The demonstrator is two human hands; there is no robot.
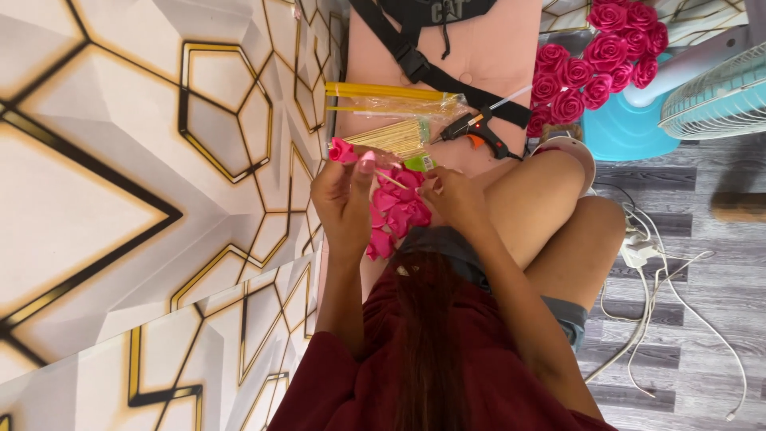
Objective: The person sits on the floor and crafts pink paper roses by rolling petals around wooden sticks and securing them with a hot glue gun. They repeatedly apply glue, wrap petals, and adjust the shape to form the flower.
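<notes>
Left hand is curled shut around a thin wooden stick, keeping the small pink rose at 12 o'clock clear of the lap, apparently for winding. Right hand, at 3 o'clock, has its fingers pinched toward the stick's free end; its exact grip is unclear. Loose pink petals lie in the lap between them, with a glue gun beyond, within reach.
</notes>
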